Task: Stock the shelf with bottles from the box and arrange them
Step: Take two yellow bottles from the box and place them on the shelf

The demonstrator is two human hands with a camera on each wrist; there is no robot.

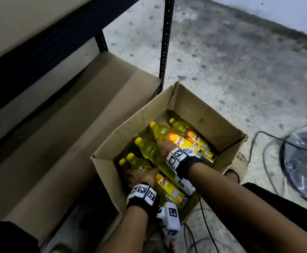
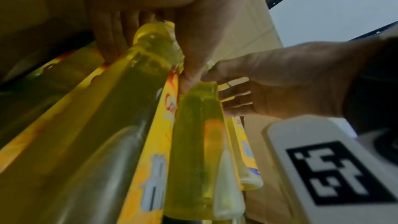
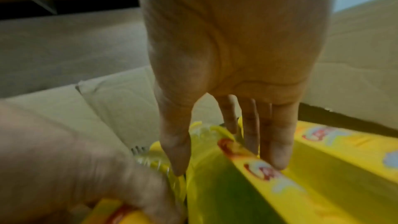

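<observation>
An open cardboard box (image 1: 191, 105) on the floor holds several yellow bottles lying on their sides, with yellow caps and yellow-red labels. My left hand (image 1: 140, 177) is at the box's near-left corner, and its thumb (image 2: 189, 72) and fingers curl round the shoulder of one bottle (image 2: 142, 74). My right hand (image 1: 164, 146) is in the middle of the box, over a neighbouring bottle (image 1: 149, 149). Its thumb (image 3: 176, 152) is on one side of that bottle (image 3: 215, 185) and its fingers (image 3: 277, 146) on the other. The tan lower shelf board (image 1: 87, 114) lies to the left with nothing on it.
A black perforated shelf upright (image 1: 167, 42) stands just behind the box. Black and white cables (image 1: 269, 137) and a dark round object (image 1: 305, 161) lie on the speckled floor to the right. A sandalled foot (image 1: 240, 165) is beside the box's right wall.
</observation>
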